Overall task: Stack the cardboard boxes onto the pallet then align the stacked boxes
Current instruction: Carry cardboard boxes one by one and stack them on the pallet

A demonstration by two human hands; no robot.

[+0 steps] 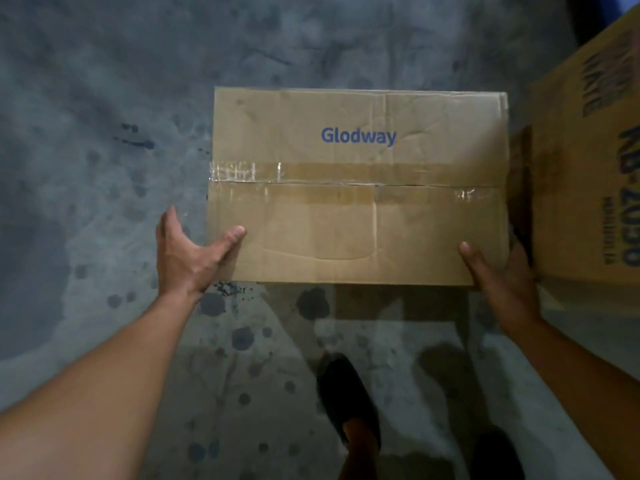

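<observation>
1. The stained grey concrete floor (86, 168) fills the view, and no pallet can be seen.
2. The taped cardboard box (356, 202) sits in the middle, lid up. The shadow under its near edge suggests it is just off the floor.
3. The left hand (188, 258) grasps the near left corner, with the thumb on the lid and the fingers along the side. The right hand (498, 271) grasps the near right corner, thumb on top, its fingers hidden behind the edge.
4. Both hands sit near one edge, so the far side may dip. Sliding the hands further under the box would keep it level.
5. A second, larger box (588, 168) stands just beside it on the right, crowding the right hand. Lift straight up before turning.
6. A dark shoe (346, 400) is planted near the box's shadow, so keep the feet clear when stepping off.
</observation>
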